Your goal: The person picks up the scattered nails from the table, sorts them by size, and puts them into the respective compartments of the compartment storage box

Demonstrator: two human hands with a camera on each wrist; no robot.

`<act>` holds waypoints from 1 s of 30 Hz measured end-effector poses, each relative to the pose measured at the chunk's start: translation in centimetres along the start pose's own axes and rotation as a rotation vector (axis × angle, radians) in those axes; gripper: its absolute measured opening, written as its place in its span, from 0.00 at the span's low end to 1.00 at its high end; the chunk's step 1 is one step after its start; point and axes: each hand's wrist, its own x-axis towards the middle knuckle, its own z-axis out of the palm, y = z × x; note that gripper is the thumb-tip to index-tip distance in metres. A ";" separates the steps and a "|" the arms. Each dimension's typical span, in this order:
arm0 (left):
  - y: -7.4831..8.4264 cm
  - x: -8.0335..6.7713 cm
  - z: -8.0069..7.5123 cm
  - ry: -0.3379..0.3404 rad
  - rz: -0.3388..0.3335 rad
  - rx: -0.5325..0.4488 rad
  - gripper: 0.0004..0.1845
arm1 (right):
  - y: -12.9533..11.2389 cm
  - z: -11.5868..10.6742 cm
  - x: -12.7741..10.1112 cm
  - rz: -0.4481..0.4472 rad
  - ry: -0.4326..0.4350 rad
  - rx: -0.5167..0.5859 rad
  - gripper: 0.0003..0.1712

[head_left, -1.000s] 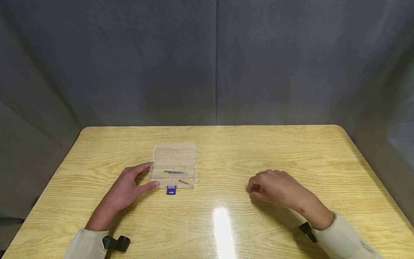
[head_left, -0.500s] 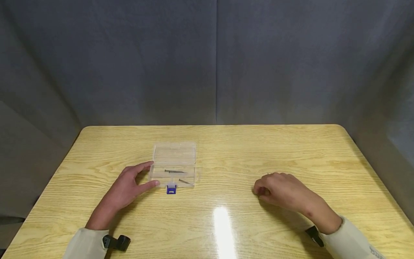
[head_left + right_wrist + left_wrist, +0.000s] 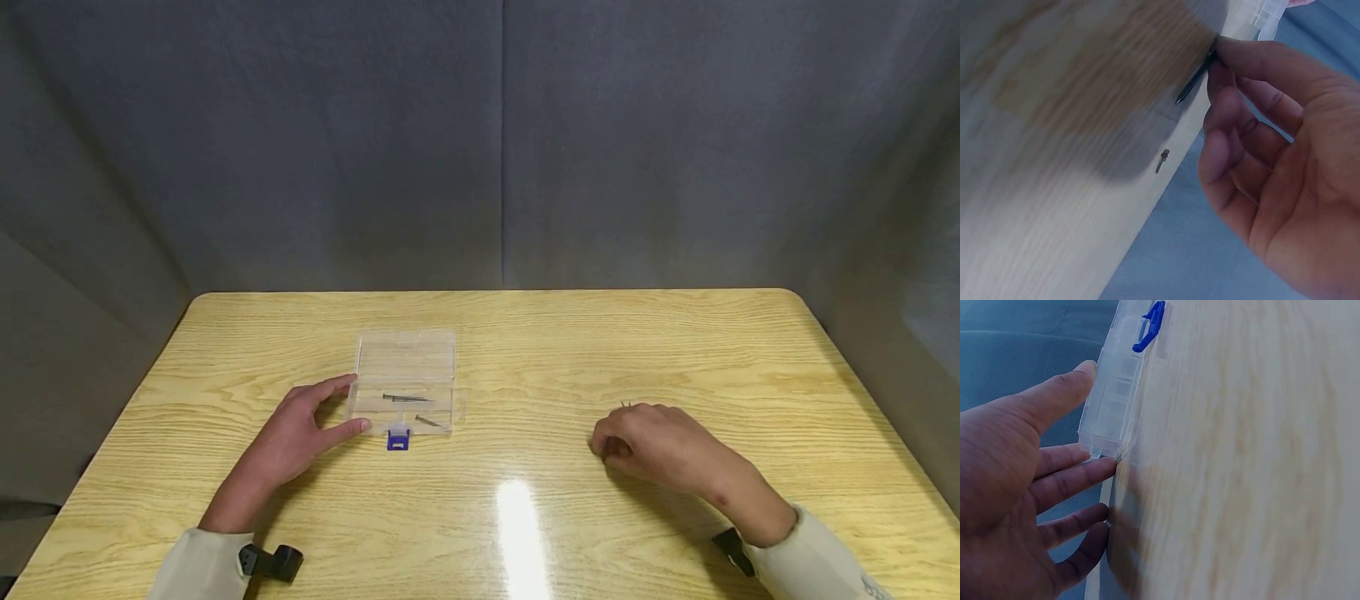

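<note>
A clear plastic box (image 3: 401,412) lies on the table with its lid (image 3: 405,356) folded back and its blue latch (image 3: 398,439) toward me. My left hand (image 3: 300,429) holds the box at its left end, thumb at the front corner and forefinger at the back one. Inside are two dark nails (image 3: 406,398) in the back compartment and a single nail (image 3: 427,422) at front right. My right hand (image 3: 652,442), off to the right, pinches a nail (image 3: 1196,80) between thumb and forefinger, close over the tabletop.
Past my right hand's knuckles, small nails (image 3: 1162,160) lie on the wooden table (image 3: 525,350), partly hidden in the head view. Grey curtains (image 3: 480,150) stand behind and at both sides. Both wrists wear black camera straps (image 3: 270,563).
My right hand has shifted right and slightly toward me, which uncovers small nail tips behind its knuckles. The left hand and the box have stayed in place.
</note>
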 end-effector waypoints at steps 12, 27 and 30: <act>0.0 0.0 -0.1 -0.003 -0.005 0.004 0.38 | 0.7 0.4 0.1 -0.031 0.002 0.060 0.17; -0.2 0.2 0.0 -0.007 -0.008 -0.003 0.38 | 1.5 0.4 0.4 -0.059 -0.028 0.146 0.14; -0.2 0.2 0.1 -0.009 -0.004 -0.008 0.38 | 1.5 0.4 0.4 -0.054 -0.041 0.155 0.13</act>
